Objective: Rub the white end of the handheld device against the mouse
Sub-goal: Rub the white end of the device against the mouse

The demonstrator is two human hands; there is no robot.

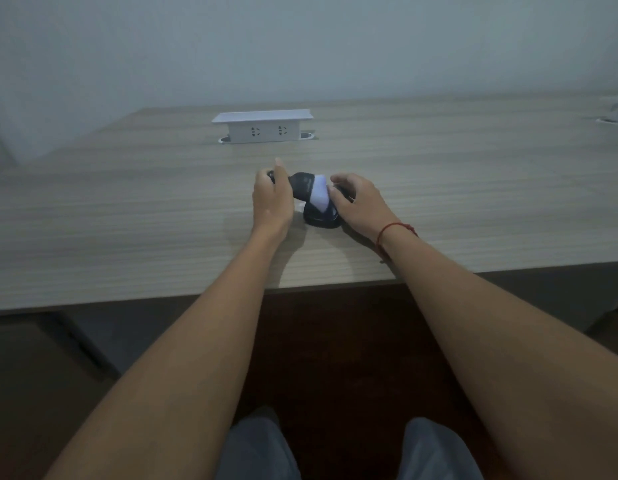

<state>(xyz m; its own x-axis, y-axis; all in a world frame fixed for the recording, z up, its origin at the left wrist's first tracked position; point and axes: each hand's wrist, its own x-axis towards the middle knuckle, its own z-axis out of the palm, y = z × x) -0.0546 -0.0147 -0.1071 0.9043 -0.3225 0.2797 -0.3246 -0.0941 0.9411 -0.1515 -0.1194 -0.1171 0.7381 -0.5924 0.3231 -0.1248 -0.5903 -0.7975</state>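
**deskguy:** so where's everything sitting right now?

**mousefan:** the black rounded plastic mouse (322, 216) is on the pale wood-grain table (127, 216), a bit in from the near edge, roughly centre of the view. The right hand (359, 202) is curled over its right side, fingers wrapped on it, basically pinning it down. There's a thin red string bracelet (392, 232) on that wrist.

**deskguy:** and the gadget?

**mousefan:** the left hand (271, 199) has its fingers closed round the dark handle of the black handheld device with the white end (309, 190), index finger sticking out straight past it. The device lies sort of sideways, pointing right, and its white end (319, 194) is down against the top of the mouse, just beside the right hand's fingertips.

**deskguy:** anything else on the desk?

**mousefan:** a white pop-up socket box with two outlets (262, 128) stands well behind the hands. Something pale at the far right edge, too blurry to tell.
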